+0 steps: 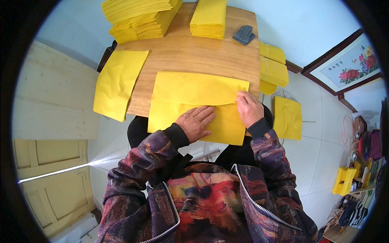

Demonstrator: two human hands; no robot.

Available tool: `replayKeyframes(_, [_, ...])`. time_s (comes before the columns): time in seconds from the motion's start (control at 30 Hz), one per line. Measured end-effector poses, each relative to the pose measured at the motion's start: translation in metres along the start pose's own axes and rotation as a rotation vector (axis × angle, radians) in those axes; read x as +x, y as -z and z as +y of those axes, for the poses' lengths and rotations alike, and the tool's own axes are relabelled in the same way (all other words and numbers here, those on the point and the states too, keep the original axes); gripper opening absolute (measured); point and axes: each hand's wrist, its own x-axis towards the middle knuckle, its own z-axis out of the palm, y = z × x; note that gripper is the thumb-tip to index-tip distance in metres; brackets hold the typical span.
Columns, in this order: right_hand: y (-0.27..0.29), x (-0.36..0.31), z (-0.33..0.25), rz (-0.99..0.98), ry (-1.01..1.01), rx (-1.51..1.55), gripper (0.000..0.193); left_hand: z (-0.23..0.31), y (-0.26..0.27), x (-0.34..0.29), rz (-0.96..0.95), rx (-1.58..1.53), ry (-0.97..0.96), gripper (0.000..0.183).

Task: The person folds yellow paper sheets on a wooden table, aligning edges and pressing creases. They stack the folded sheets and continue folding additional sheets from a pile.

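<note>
A large yellow sheet, which looks like paper, lies at the near edge of the wooden table and hangs over it toward my lap. A crease or overlapping edge runs across its middle. My left hand rests flat on the lower part, fingers spread just below that line. At the right end of the line, my right hand has its fingers curled and pinches the sheet's edge. To the left, another yellow sheet lies partly over the table's side.
Tall yellow stacks stand at the back left, with a narrower folded stack beside them. A grey cloth lies at the back right. Yellow bundles and a yellow packet sit right of the table. A framed picture leans beyond.
</note>
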Motion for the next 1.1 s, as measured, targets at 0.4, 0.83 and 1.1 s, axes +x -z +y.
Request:
replayKeyframes(0.4, [-0.015, 0.032, -0.043, -0.103, 0.122, -0.166, 0.008, 0.006, -0.01, -0.004, -0.076, 0.115, 0.135, 0.075])
replayKeyframes(0.83, [-0.018, 0.035, -0.048, -0.108, 0.157, -0.124, 0.008, 0.005, -0.012, -0.006, -0.102, 0.127, 0.155, 0.082])
replayKeyframes(1.1, [-0.017, 0.033, -0.052, -0.111, 0.146, -0.122, 0.006, 0.004, -0.011, -0.006, -0.105, 0.098, 0.151, 0.083])
